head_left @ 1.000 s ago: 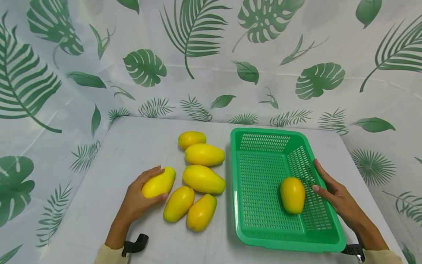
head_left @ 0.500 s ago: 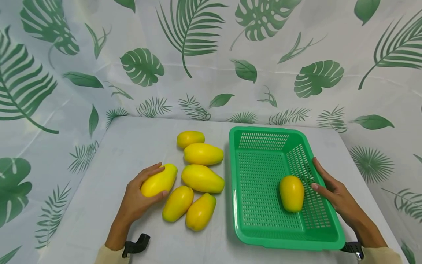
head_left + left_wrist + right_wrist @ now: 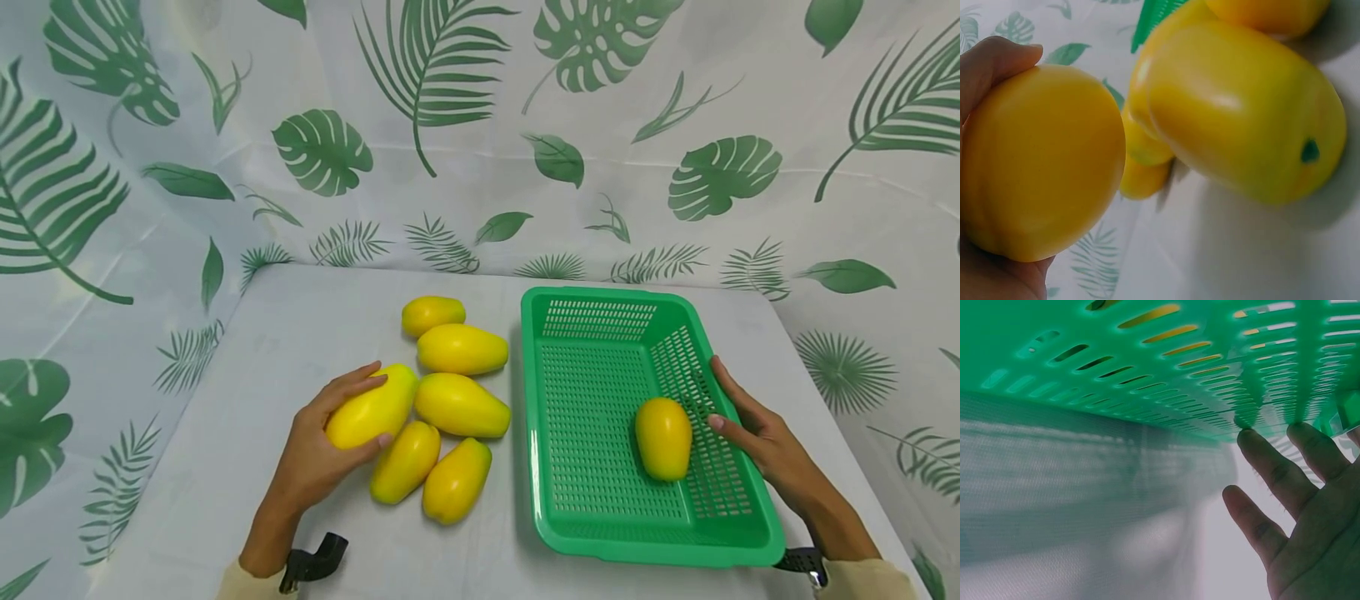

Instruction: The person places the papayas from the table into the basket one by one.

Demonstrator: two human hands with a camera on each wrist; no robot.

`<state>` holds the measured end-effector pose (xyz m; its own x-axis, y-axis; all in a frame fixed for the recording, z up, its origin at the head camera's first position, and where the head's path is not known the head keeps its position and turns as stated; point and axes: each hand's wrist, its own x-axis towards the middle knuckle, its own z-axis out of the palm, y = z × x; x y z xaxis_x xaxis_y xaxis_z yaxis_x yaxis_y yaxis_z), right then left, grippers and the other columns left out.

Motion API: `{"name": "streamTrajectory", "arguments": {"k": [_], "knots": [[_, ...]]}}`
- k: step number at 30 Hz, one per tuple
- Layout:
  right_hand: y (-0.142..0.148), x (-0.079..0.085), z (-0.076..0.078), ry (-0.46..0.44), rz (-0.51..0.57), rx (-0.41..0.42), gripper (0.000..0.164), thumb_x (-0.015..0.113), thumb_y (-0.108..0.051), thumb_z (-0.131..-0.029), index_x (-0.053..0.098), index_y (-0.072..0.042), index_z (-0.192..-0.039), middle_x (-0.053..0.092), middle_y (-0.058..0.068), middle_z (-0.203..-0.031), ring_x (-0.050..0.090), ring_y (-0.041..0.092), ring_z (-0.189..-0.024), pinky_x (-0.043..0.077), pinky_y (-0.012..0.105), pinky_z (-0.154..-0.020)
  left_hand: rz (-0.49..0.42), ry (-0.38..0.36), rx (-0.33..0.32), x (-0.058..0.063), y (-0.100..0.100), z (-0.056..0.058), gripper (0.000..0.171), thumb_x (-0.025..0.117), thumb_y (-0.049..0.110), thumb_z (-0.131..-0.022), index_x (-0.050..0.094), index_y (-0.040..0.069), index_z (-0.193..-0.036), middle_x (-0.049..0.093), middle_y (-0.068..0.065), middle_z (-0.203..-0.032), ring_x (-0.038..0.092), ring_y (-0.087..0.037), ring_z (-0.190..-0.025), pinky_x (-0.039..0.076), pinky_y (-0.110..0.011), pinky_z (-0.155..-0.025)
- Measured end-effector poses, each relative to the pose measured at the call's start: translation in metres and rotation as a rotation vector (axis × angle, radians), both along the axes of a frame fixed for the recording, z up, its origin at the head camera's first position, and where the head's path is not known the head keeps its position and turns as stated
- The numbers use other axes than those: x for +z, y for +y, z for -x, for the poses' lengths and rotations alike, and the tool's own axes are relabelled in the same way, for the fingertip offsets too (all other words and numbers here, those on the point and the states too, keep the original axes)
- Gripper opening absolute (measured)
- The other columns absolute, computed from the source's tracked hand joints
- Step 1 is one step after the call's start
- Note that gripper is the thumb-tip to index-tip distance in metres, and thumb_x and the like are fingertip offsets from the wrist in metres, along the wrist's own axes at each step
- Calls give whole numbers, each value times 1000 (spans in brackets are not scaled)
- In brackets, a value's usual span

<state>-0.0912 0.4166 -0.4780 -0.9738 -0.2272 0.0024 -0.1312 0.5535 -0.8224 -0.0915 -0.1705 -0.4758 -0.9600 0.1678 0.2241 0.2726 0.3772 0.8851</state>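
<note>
My left hand [image 3: 303,454] grips a yellow papaya [image 3: 372,408] from its left side, thumb at the near side and fingers over the far side. In the left wrist view this papaya [image 3: 1047,162] fills the hand. It overlaps the edges of the neighbouring papayas in the head view. My right hand [image 3: 780,458] holds the right rim of a green plastic basket [image 3: 531,433], thumb over the rim. Its fingers [image 3: 1275,469] reach along the outer wall in the right wrist view. One papaya [image 3: 663,439] lies inside the basket, near its right wall.
Several more papayas lie between the left hand and the basket, among them a far one [image 3: 433,316] and a near one [image 3: 457,482]. All rest on a white-covered table [image 3: 225,467]. A leaf-print cloth [image 3: 465,100] hangs behind and at the sides.
The left hand has raised the papaya slightly and shifted it right, towards the other papayas. The right hand keeps its hold on the basket rim. The head view has shifted a little.
</note>
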Motion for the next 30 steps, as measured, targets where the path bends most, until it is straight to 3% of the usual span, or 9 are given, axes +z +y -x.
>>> {"name": "streamTrajectory", "arguments": {"k": [18, 30], "knots": [[-1, 2, -1, -17, -9, -2, 77, 48, -9, -112, 5, -33, -172, 1, -15, -179, 13, -17, -152, 24, -3, -106, -15, 16, -71, 40, 23, -19, 69, 91, 17, -84, 64, 36, -145, 51, 13, -161, 51, -15, -146, 47, -31, -113], [-1, 2, -2, -16, -11, 4, 77, 47, -10, -112, 4, -33, -172, -1, -16, -179, 12, -17, -152, 23, -3, -106, -125, 108, -184, 60, 44, -24, 69, 92, 10, -81, 67, 26, -143, 55, 3, -160, 53, -21, -145, 44, -27, -112]]}}
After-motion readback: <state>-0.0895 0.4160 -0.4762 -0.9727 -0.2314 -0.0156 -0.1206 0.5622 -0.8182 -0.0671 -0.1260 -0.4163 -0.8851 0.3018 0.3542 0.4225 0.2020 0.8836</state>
